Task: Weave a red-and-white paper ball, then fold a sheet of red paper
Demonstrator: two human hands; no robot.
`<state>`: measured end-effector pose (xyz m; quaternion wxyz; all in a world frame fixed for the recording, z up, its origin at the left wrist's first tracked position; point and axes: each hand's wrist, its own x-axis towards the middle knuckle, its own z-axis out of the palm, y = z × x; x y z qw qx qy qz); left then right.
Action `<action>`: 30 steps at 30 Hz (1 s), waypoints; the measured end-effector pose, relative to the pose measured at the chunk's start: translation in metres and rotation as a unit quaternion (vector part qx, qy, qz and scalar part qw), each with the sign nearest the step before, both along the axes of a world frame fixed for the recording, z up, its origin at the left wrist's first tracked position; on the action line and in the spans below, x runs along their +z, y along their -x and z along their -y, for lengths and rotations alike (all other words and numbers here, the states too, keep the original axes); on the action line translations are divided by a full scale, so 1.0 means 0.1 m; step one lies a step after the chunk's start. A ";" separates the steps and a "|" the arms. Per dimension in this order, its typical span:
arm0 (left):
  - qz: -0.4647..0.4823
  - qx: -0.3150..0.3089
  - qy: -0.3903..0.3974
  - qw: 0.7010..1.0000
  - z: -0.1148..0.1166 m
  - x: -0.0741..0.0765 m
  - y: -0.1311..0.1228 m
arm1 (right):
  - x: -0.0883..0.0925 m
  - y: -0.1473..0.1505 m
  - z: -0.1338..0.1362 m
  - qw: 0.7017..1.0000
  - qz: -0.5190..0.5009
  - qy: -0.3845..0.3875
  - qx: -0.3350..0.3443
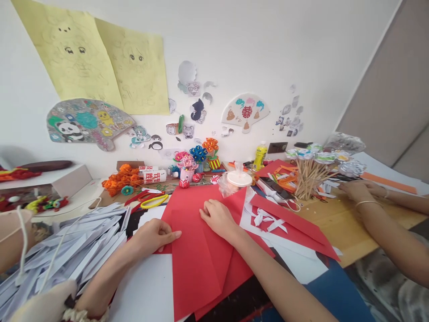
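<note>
Overlapping sheets of red paper (194,268) lie in front of me, the top one showing a slanted edge. My left hand (157,235) pinches the left edge of the red paper, thumb on top and fingers curled at the side. Resting on the upper right part of the same paper is my right hand (217,217), its fingers bent and pressed together against the sheet. White paper (144,286) lies beneath on the left. To the right, another red sheet (301,228) carries small white paper strips (268,219).
Folded white strips (87,250) are heaped at the left, near yellow-handled scissors (154,202). A lidded cup (239,179), small craft flowers (199,154) and a bundle of sticks (306,179) stand behind. Another person's hands (360,192) are at the right.
</note>
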<state>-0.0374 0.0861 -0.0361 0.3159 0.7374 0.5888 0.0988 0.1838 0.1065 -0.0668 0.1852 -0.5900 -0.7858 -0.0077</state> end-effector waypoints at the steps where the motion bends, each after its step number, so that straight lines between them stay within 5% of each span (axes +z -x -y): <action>1: -0.004 0.005 -0.003 1.000 0.01 -0.01 -0.01 | 0.01 0.00 0.00 1.000 0.001 0.001 -0.005; 17: 0.003 0.040 -0.033 0.999 0.01 -0.03 -0.04 | 0.05 0.02 0.10 1.000 0.015 0.017 0.010; 30: 0.010 -0.002 -0.018 1.000 0.03 -0.06 0.04 | -0.02 0.00 0.00 1.000 0.011 0.007 -0.001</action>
